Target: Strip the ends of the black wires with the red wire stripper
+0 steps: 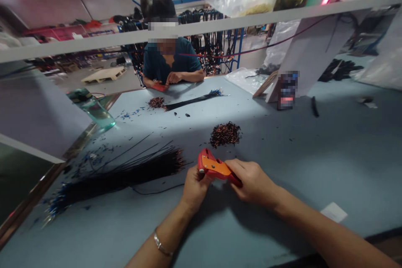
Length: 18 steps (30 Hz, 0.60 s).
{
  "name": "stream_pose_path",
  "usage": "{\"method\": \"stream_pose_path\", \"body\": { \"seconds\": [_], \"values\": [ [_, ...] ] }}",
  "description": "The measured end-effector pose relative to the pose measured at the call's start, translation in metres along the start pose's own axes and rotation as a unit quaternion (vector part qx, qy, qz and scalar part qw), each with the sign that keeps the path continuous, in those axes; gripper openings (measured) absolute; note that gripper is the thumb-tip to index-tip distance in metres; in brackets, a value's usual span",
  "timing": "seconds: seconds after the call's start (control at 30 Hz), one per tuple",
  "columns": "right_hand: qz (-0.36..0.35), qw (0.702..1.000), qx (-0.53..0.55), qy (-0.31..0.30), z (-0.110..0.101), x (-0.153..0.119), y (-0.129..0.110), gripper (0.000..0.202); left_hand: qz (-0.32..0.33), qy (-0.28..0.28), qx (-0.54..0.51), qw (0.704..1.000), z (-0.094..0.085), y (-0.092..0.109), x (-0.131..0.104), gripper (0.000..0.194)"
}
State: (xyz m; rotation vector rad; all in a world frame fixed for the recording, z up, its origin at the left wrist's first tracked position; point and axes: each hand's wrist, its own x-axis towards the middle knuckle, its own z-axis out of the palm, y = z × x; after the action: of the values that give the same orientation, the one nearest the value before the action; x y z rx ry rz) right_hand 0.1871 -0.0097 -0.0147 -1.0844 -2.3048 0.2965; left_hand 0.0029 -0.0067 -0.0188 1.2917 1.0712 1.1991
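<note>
In the head view, my right hand (253, 180) is wrapped round the handles of a red and orange wire stripper (216, 166). My left hand (195, 188) is closed right by the tool's head, with a thin black wire (157, 193) running into it from the left. Its fingertips are partly hidden, as is the wire's end. On the left lies a thick bundle of black wires (125, 180), with copper-coloured ends toward my left hand and blue ends at the far side. Just beyond the stripper sits a pile of small dark and copper-coloured offcuts (225, 134).
Across the blue-grey table (266, 234) sits a person (172, 60) with a red tool, a smaller wire bundle (194, 99) and offcuts (156, 102). A bottle (99, 111) lies tilted at left. A phone (287, 90) leans at right. A white bar (204, 29) crosses above.
</note>
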Motion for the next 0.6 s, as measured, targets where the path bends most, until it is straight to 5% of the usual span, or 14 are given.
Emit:
{"method": "stream_pose_path", "body": {
  "seconds": [0.23,0.43,0.5,0.6],
  "values": [
    [0.047,0.998,0.05,-0.001,0.001,0.004,0.002,0.021,0.009,0.016,0.026,1.0,0.003,0.0,0.002,0.038],
    [0.139,0.976,0.167,0.004,-0.022,0.012,0.004,0.01,0.025,0.08,0.097,0.992,0.002,0.002,0.002,0.022],
    [0.181,0.938,0.296,0.003,-0.026,0.013,0.006,0.019,0.028,0.091,0.121,0.988,0.0,0.001,0.002,0.021],
    [0.28,0.777,0.564,0.001,-0.026,0.013,0.008,0.029,0.027,0.093,0.154,0.983,-0.003,-0.002,0.004,0.02]
  ]
}}
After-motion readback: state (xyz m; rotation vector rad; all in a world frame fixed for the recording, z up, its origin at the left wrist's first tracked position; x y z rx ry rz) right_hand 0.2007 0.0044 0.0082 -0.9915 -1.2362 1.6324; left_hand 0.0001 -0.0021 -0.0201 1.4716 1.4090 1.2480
